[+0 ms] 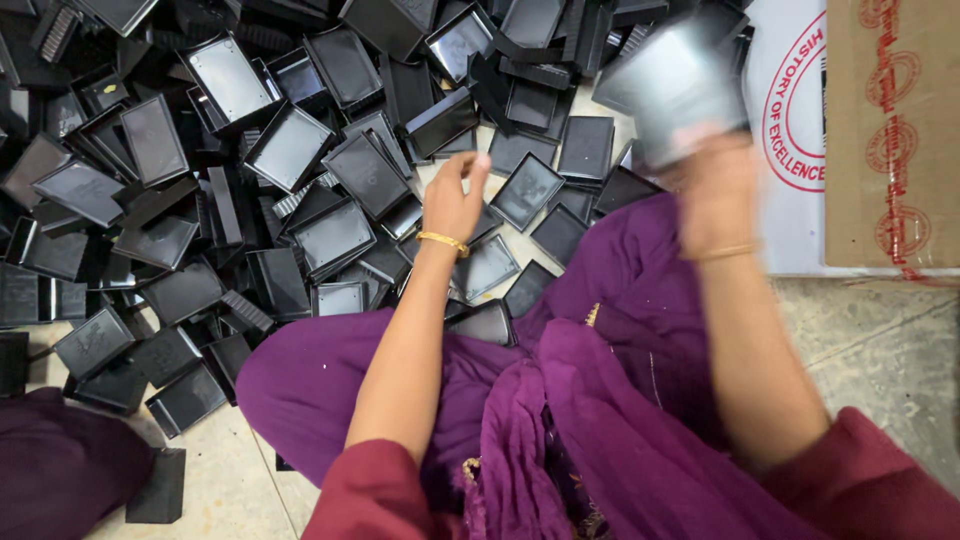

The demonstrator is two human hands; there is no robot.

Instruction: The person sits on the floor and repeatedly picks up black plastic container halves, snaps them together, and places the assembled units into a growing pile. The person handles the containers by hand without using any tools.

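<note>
Seen from above, a person sits on a pale floor (225, 480) in purple clothing (560, 400) with dark red sleeves (370, 500), both arms stretched forward.

The left hand (452, 200), with a gold bangle (443, 240) at the wrist, reaches out over the near edge of a heap. Its fingers are loosely curled and pinched toward one another; it appears empty, hovering just above the pieces without clearly touching any.

The right hand (715, 190), also bangled, is raised and blurred by motion. It grips a black rectangular plastic tray (675, 85), shallow and glossy, held up above the heap and tilted toward the camera.

Ahead of and to the left of both hands spreads the heap of black plastic trays (290, 150), dozens of identical shallow rectangles lying at every angle, some face up, some overturned, some on edge. A few lie just beside the person's knees.

Just beyond the right hand stand a white carton with red print (795, 130) and a brown cardboard box (890, 130).

Because the pieces overlap and tilt, a clean pick would likely mean choosing a tray lying free on top and pinching it by its rim, so its neighbours do not slide or lift with it.
</note>
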